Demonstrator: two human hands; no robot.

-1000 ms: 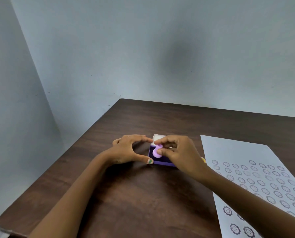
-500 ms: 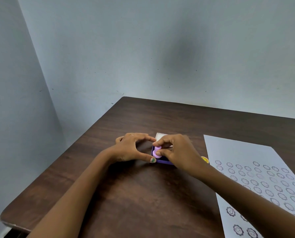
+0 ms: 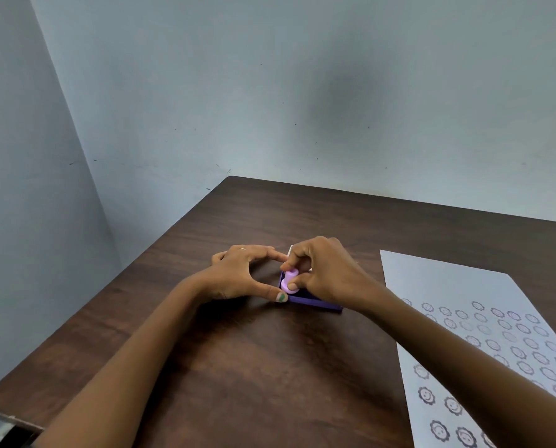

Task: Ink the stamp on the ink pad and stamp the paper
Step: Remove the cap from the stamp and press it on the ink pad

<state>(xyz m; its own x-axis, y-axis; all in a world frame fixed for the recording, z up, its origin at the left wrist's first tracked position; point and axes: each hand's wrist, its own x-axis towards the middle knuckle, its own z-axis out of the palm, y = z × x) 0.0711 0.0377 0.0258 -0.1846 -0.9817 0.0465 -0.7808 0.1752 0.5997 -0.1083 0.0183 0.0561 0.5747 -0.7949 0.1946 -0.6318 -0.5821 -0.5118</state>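
Clearly the small lilac plastic stamp with the knob handle (image 3: 291, 281) is being pressed down into the shallow purple rectangular ink pad tray (image 3: 314, 302), and both hands are arranged to serve that. The right hand (image 3: 330, 273) is pinched around the stamp's handle, thumb on the near side and forefinger curled over the far side, so the stamp sits directly under its fingertips and stands roughly upright in the tray's left end. The left hand (image 3: 238, 274) holds nothing: its fingers are spread in an open arc, forefinger tip reaching the tray's far left corner and thumb tip touching its near left corner, apparently bracing the light tray so it does not slide or lift with the stamp. Whether the stamp face is fully seated on the ink cannot be told, since the fingers hide its base.

To the right of the right hand, a little apart from the tray, lies the white sheet of paper (image 3: 438, 286) on the dark wood-grain surface (image 3: 238, 367), already carrying rows of round flower-edged smiley prints (image 3: 427, 396). It probably sits there so the inked stamp needs only a short carry across.
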